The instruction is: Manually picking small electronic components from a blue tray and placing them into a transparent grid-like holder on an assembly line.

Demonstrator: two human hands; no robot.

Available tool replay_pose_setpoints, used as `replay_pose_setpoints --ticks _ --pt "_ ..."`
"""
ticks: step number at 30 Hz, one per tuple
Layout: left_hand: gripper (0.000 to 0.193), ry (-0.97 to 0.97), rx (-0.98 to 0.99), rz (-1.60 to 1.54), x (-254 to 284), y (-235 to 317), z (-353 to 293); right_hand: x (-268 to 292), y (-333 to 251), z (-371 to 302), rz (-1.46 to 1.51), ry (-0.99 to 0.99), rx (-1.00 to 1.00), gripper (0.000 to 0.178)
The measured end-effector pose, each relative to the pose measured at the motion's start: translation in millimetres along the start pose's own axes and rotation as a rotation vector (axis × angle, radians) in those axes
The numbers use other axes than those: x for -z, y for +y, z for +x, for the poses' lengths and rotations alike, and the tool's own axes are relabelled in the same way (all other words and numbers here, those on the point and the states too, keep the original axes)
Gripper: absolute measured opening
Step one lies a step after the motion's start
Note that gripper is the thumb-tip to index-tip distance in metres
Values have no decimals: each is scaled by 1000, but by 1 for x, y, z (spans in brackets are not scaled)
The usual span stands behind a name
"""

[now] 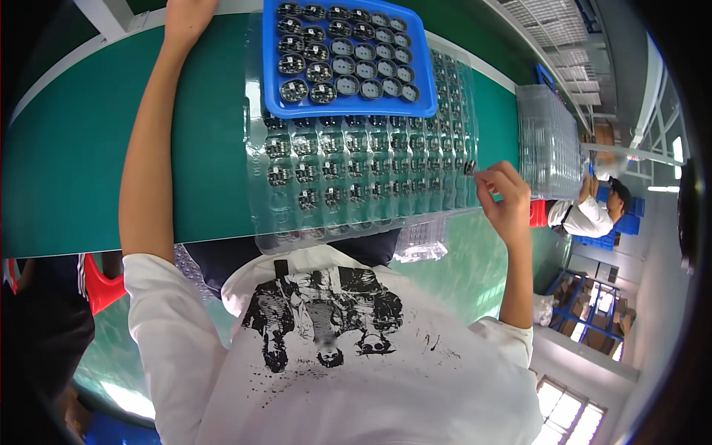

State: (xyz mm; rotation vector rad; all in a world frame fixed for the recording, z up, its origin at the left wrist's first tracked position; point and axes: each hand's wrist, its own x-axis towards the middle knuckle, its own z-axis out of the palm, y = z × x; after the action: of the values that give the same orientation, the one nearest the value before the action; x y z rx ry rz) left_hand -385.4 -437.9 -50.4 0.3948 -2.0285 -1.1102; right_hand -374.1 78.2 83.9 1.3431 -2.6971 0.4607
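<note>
My right hand [507,202] is at the right edge of the clear plastic blister tray [263,215], its thumb and forefinger pinched on a small dark round electronic part [469,167]. Rows of small circuit-board parts [308,199] sit in the tray's pockets. Across the far part of the blister tray lies a blue plastic tray [356,110]. It holds round parts in rows: those on the left show circuit boards [294,90], those on the right plain grey faces [371,89]. My left hand [190,18] reaches to the bench's far edge, its fingers cut off by the picture's top.
The green bench top [67,163] runs left and right. At its right end stands a tall stack of clear plastic trays [549,141]. Beyond it, a person in white [589,215] works near blue bins. A red stool [104,285] is at the lower left.
</note>
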Motion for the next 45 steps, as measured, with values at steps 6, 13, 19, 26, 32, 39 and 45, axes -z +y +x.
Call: replay_pose_setpoints --ticks 6,13,19,26,32,39,45 --pt "15 76 -94 28 2 10 -4 -16 -41 94 116 108 213 10" --pt "15 106 -76 20 -1 14 -4 -65 -61 190 26 57 379 7" --pt "14 110 -93 9 -2 11 -1 -79 -66 196 -120 18 354 7" --pt "14 116 -84 41 0 9 -1 -78 -70 197 -125 15 374 6" --pt "15 121 -71 46 -1 12 -3 -82 -65 194 -113 -7 346 6" --pt "15 114 -77 37 -1 9 -2 -84 -63 192 -73 7 345 8" --pt "15 115 -72 56 -1 11 -2 -84 -61 189 -21 67 357 10"
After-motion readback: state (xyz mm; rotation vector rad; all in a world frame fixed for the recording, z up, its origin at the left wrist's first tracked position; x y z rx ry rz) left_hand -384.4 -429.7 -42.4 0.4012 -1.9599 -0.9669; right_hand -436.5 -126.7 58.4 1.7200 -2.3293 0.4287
